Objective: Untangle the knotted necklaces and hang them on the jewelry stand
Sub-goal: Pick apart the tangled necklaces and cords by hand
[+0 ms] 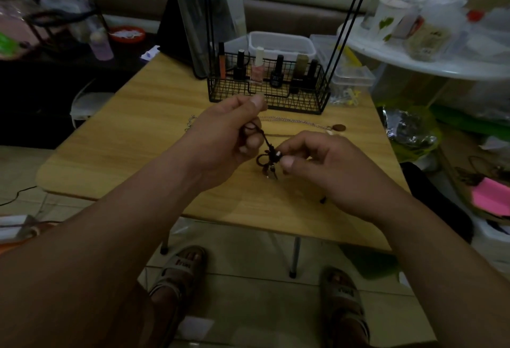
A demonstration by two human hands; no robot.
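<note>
One desk (110,140): pale wood-grain top that carries everything below. Both hands are raised just above its middle.
Left hand (234,129): lifted over the desk, fingers (249,140) curled in and clamped on the upper part of the dark cord, thumb up against the forefinger.
Dark cord necklace (266,144): held in the air between the two hands. It runs taut from the left fingers down and right to a knotted cluster with a small loop, beads and short dangling ends.
Wire basket (269,99): black, at the far side of the desk behind the hands, holding a row of upright nail polish bottles (258,67).
Silver chain necklace (292,120): lying flat on the desk between the basket and the hands, partly hidden behind the left hand.
Right hand (328,165): thumb and forefinger pinched together on the knotted cluster of the cord. The other fingers are loosely bent and hold nothing.
Pendant (339,127): round and brown, at the right end of the silver chain, resting on the desk.
Black rods (347,24): thin, rising from the basket's ends and out of view at the top. What they join to cannot be told.
</note>
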